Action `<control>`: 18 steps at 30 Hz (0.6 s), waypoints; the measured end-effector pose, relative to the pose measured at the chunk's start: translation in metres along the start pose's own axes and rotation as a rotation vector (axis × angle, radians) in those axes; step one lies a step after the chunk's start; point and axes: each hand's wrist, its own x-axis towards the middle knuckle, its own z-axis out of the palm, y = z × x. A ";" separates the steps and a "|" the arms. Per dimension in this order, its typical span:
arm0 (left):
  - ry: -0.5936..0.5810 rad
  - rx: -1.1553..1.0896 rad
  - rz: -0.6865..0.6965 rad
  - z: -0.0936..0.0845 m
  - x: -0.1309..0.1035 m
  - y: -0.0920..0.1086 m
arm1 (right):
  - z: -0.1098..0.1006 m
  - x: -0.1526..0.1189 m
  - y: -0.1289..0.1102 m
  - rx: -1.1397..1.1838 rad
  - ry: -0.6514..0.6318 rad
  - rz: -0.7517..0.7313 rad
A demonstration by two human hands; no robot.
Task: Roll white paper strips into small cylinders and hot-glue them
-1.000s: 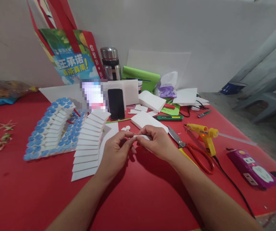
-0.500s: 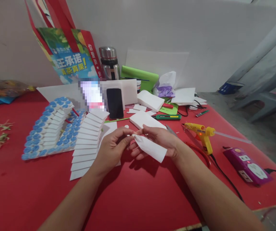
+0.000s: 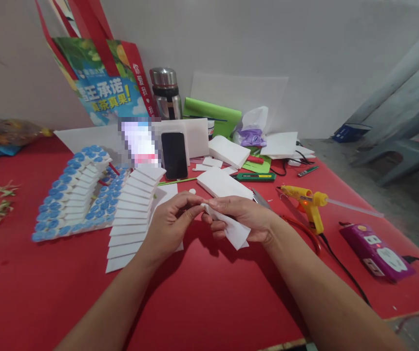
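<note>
A strip of white paper (image 3: 236, 233) is between my two hands over the red table (image 3: 195, 302). My left hand (image 3: 175, 219) pinches its narrow, twisted tip between thumb and forefinger. The fingers of my right hand (image 3: 240, 214) are closed round the strip just beside that tip, and its loose wide end hangs below the palm. Left of my hands lies a fanned row of white folded pieces (image 3: 131, 219). Behind them is a stack of white paper (image 3: 222, 184).
A model with blue rolled pieces (image 3: 58, 209) stands at left. At right are a yellow glue gun (image 3: 310, 202) with its cord, a purple power strip (image 3: 375, 253) and a green cutter (image 3: 256, 177). A phone (image 3: 174, 155), steel flask (image 3: 166, 95) and bag (image 3: 110, 92) stand behind.
My right hand's fingers have closed round the white strip, where they were spread beneath it before. The strip is now folded and hangs more steeply. My left hand keeps its pinch.
</note>
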 end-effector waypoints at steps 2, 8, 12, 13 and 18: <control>0.006 0.003 -0.031 0.001 0.000 -0.001 | 0.001 0.000 0.000 -0.086 0.045 -0.033; 0.026 -0.036 -0.074 0.002 0.000 -0.008 | 0.005 0.003 0.003 -0.412 0.264 -0.259; 0.091 -0.108 -0.148 0.004 0.000 -0.011 | 0.010 0.004 0.005 -0.589 0.444 -0.336; 0.108 -0.133 -0.170 0.005 0.000 -0.011 | 0.012 0.005 0.006 -0.633 0.470 -0.363; 0.151 -0.218 -0.279 0.012 -0.004 -0.009 | 0.015 0.012 0.018 -0.895 0.609 -0.610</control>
